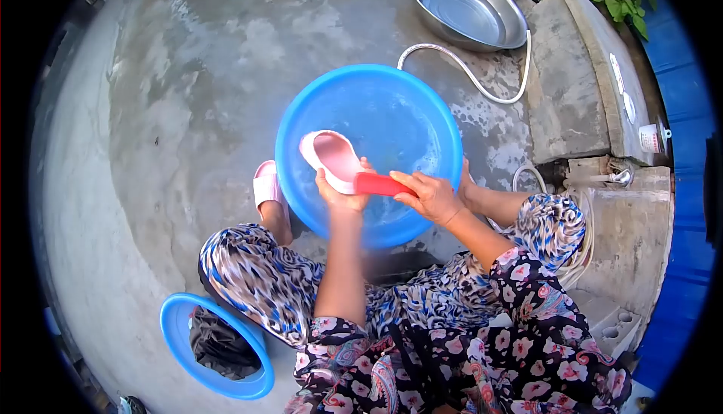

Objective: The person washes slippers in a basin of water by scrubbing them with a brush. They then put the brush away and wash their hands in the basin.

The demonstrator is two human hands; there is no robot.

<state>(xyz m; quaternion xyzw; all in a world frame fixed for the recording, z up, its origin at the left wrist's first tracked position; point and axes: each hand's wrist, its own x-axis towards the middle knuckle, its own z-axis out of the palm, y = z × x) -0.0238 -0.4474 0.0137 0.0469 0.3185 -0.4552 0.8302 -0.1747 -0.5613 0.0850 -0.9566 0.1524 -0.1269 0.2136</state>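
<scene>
Over the large blue basin (369,69), my left hand (343,199) grips a pink slipper (329,150) from below, its open end tilted up to the left. My right hand (434,199) is closed round the handle of a red brush (380,184). The brush's far end touches or overlaps the slipper's near end; its bristles do not show. Cloudy water appears to lie in the basin, below both hands. Another pink slipper (266,188) is on my left foot, beside the basin.
A metal basin (467,7) stands at the back right, with a white hose (482,89) curving near it. Concrete blocks (568,90) and a tap (621,178) are on the right. A small blue tub (172,331) with dark cloth (221,345) sits at lower left.
</scene>
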